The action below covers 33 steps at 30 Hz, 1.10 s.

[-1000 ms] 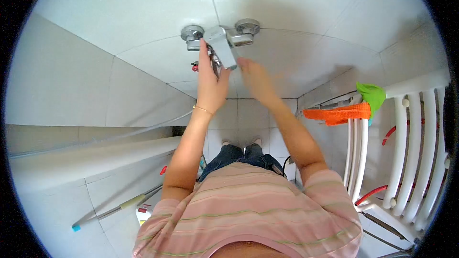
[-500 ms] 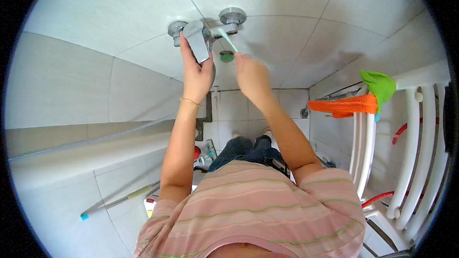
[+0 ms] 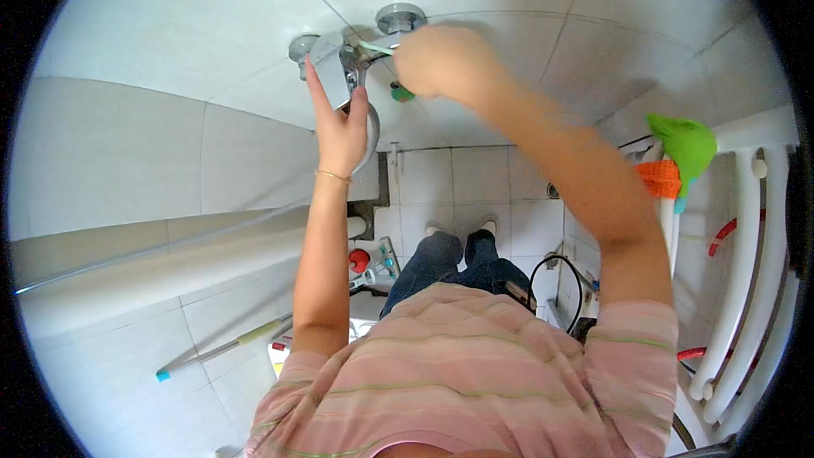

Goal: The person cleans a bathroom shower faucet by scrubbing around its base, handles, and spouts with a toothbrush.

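A chrome mixer tap (image 3: 332, 68) is fixed to the tiled wall by two round flanges. My left hand (image 3: 342, 140) is wrapped around the tap's lever from below, thumb and finger on either side of it. Between the fingers of my right hand (image 3: 445, 59) is a thin pale green toothbrush (image 3: 378, 48), its head against the tap body just right of the lever. Most of its handle is hidden by my closed fist. A shower hose (image 3: 374, 131) curves down behind my left hand. Below the right flange is a small green-marked fitting (image 3: 401, 92) on the wall.
At the right, a white towel radiator (image 3: 742, 271) carries a green cloth (image 3: 685, 146) and an orange cloth (image 3: 660, 178). A pole (image 3: 225, 348) lies at the lower left. A black cable (image 3: 555, 259) loops near my legs.
My right hand has moved up and left, bringing the toothbrush from the connecting pipe to the tap body, with the handle now more level. My left hand keeps its hold on the lever.
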Tool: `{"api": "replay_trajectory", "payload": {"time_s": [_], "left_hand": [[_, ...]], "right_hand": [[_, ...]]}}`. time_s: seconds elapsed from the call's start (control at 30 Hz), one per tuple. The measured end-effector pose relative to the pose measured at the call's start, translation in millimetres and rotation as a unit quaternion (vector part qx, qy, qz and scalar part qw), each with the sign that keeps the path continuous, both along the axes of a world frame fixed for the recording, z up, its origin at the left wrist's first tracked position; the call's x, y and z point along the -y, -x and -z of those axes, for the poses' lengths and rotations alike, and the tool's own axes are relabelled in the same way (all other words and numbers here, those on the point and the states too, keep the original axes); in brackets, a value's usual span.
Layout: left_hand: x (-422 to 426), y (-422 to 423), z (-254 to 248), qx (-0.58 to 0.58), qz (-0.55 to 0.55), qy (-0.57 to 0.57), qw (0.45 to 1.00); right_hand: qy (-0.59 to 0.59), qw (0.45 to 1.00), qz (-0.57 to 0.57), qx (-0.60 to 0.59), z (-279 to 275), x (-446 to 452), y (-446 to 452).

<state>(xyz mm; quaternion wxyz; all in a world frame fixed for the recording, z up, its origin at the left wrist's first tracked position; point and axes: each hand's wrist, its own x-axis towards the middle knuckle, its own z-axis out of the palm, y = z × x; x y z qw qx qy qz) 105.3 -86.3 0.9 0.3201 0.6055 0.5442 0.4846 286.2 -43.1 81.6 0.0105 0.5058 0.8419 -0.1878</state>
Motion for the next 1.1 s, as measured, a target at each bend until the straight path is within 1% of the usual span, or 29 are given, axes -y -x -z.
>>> {"api": "replay_trajectory", "payload": {"time_s": [0.03, 0.07, 0.1, 0.17, 0.27, 0.37, 0.43, 0.47, 0.5, 0.53, 0.57, 0.6, 0.63, 0.7, 0.77, 0.83, 0.9, 0.93, 1.0, 1.03, 1.1], "left_hand": [[1.6, -1.4, -2.2, 0.018, 0.005, 0.025, 1.0], [2.8, -2.2, -4.4, 0.017, 0.005, 0.026, 1.0], [3.8, -2.2, -7.1, 0.004, -0.01, 0.041, 0.999], [1.7, -0.1, -8.9, -0.01, -0.026, 0.052, 0.998], [-7.8, 5.5, -4.8, -0.007, -0.007, -0.011, 1.0], [-9.7, 8.9, -11.2, -0.047, -0.029, -0.016, 0.998], [-9.0, 5.8, -25.3, -0.092, -0.014, -0.017, 0.996], [-9.5, 4.9, -30.2, -0.096, -0.012, -0.021, 0.995], [-8.0, 3.2, -33.2, -0.101, -0.01, -0.015, 0.995], [-6.7, 2.1, -34.5, -0.105, -0.007, -0.008, 0.994], [-8.0, 3.5, -30.0, -0.105, -0.016, -0.008, 0.994], [-11.0, 3.9, -25.2, -0.104, -0.013, -0.007, 0.994], [-12.8, 4.3, -21.2, -0.085, -0.018, -0.015, 0.996], [-15.1, 3.7, -19.2, -0.066, -0.025, -0.023, 0.997], [-16.5, 0.8, -22.6, -0.036, -0.016, -0.024, 0.999], [-18.4, 1.0, -24.6, -0.042, -0.007, -0.022, 0.999], [-21.0, 1.1, -23.0, -0.042, 0.005, -0.018, 0.999], [-22.4, 2.8, -19.7, -0.022, 0.006, -0.011, 1.0], [-24.8, 3.1, -17.6, -0.001, 0.006, -0.007, 1.0], [-25.2, 3.4, -18.1, 0.01, 0.02, 0.002, 1.0], [-25.5, 5.3, -18.3, 0.02, 0.031, 0.01, 0.999]], "right_hand": [[0.003, 1.0, 0.001, -0.001, -6.5, -0.8, 4.2], [0.003, 1.0, -0.005, 0.021, -12.8, -3.0, 10.1], [0.002, 0.999, -0.01, 0.043, -15.9, -4.1, 13.3], [-0.016, 0.999, -0.019, 0.041, -10.8, -2.9, 3.4], [-0.043, 0.997, -0.04, 0.048, -10.9, -11.0, -0.2], [-0.051, 0.994, -0.074, 0.054, -4.8, -29.0, 15.0], [-0.06, 0.992, -0.095, 0.053, 4.6, -45.1, 25.4], [-0.048, 0.989, -0.122, 0.073, 10.0, -52.9, 28.8], [-0.033, 0.984, -0.149, 0.095, 4.4, -52.8, 29.6], [-0.034, 0.984, -0.147, 0.094, 0.9, -52.3, 22.9], [0.102, 0.993, -0.06, 0.015, -1.6, -51.6, 8.9], [0.235, 0.97, 0.028, -0.065, -4.8, -48.9, -1.6], [0.236, 0.969, 0.029, -0.065, -2.2, -51.5, -6.3], [0.398, 0.903, 0.029, -0.159, -0.2, -58.1, -10.5], [0.398, 0.902, 0.032, -0.165, -1.0, -59.8, -9.1], [0.396, 0.9, 0.034, -0.176, -3.1, -55.3, -8.9], [0.269, 0.959, 0.004, -0.085, -1.6, -47.1, -16.2], [0.271, 0.959, 0.006, -0.084, 0.0, -49.1, -17.2], [0.293, 0.947, 0.001, -0.135, -2.1, -57.4, -15.0], [0.293, 0.947, 0.001, -0.135, -5.3, -59.4, -13.2], [0.348, 0.932, 0.018, -0.099, -12.6, -62.8, -7.9]]}}
